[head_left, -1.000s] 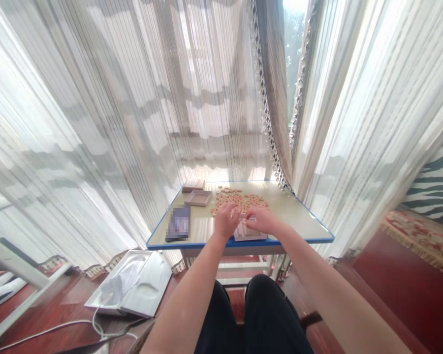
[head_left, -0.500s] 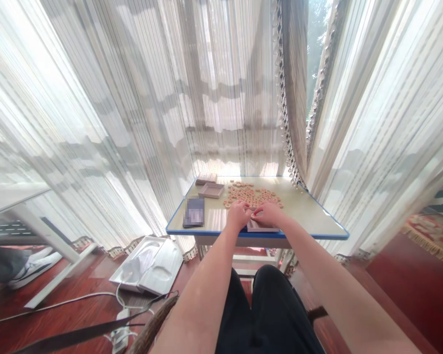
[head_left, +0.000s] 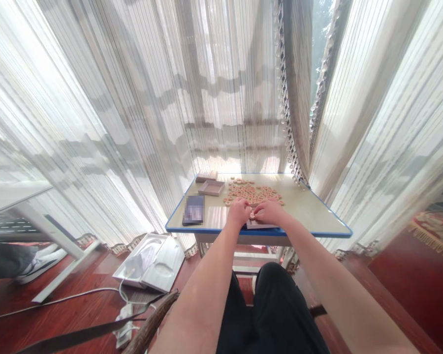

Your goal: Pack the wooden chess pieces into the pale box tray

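Near the table's front edge sits a shallow pale box (head_left: 259,224), partly covered by my hands. My left hand (head_left: 239,212) is closed at the box's left end, its fingers curled; I cannot make out what they hold. From the other side my right hand (head_left: 271,211) reaches over the box, thumb and fingers pinched at a small round wooden piece (head_left: 252,215) that shows between the two hands. Just beyond my fingers spreads a loose layer of several round wooden pieces (head_left: 245,189) with reddish marks.
On the table's left lie an open shallow tray (head_left: 211,193), a closed box (head_left: 206,176) behind it and a dark blurred booklet or case (head_left: 194,210). Blue edging (head_left: 313,234) rims the table. Curtains (head_left: 229,98) hang behind; an open white box (head_left: 147,260) and cables lie on the floor.
The view has shifted slightly. Both hands stay over the box; the fingers have moved a little, and a round piece between them now shows more plainly.
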Available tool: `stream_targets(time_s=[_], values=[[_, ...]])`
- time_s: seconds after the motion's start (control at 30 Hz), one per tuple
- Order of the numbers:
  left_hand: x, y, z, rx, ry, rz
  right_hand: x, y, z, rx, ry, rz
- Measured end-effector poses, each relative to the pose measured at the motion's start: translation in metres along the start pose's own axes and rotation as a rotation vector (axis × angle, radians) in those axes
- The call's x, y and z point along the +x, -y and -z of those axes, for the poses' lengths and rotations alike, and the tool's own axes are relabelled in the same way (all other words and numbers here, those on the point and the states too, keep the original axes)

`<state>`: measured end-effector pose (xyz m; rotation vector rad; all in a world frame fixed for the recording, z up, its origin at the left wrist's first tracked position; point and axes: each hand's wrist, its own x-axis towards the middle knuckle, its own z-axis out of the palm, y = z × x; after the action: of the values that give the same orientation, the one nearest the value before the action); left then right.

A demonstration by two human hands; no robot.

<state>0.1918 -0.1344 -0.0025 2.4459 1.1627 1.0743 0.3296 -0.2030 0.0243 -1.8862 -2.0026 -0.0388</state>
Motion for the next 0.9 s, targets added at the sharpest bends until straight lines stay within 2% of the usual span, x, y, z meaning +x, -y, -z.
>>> stream_targets(time_s=[0.2,0.47,0.9], values=[[0.001,-0.003,0.003,0.047,-0.016,0.022,-0.004,0.003,-0.005,0.037,-0.004,-0.001],[0.006,-0.003,-0.001,0.075,-0.032,0.054,-0.003,-0.007,-0.021,0.157,-0.170,-0.021],[0.010,0.002,-0.002,0.033,-0.025,0.093,-0.001,-0.003,-0.020,0.177,-0.186,-0.050]])
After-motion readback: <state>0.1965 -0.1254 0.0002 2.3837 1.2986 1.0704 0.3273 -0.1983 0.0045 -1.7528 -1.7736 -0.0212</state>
